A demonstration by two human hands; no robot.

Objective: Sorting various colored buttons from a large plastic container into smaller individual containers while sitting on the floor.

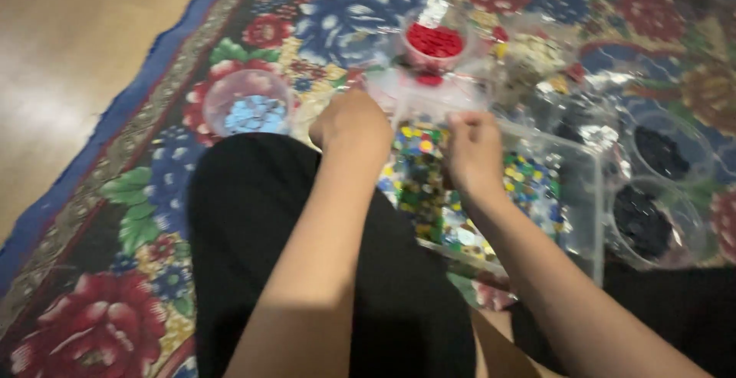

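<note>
Mixed coloured pieces [429, 186] fill the clear tray [583, 194]; both hands' grip state cannot be told.

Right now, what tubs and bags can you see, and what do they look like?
Red cup: top middle, round, clear, red pieces inside.
Blue cup: left, by the knee, round, clear, pale blue pieces.
Dark cups: right, round, clear, black pieces.
Box: under the hands, clear, rectangular, mixed coloured pieces.
Bag: clear plastic, between the left hand and right hand.
No labels or screens show.
</note>
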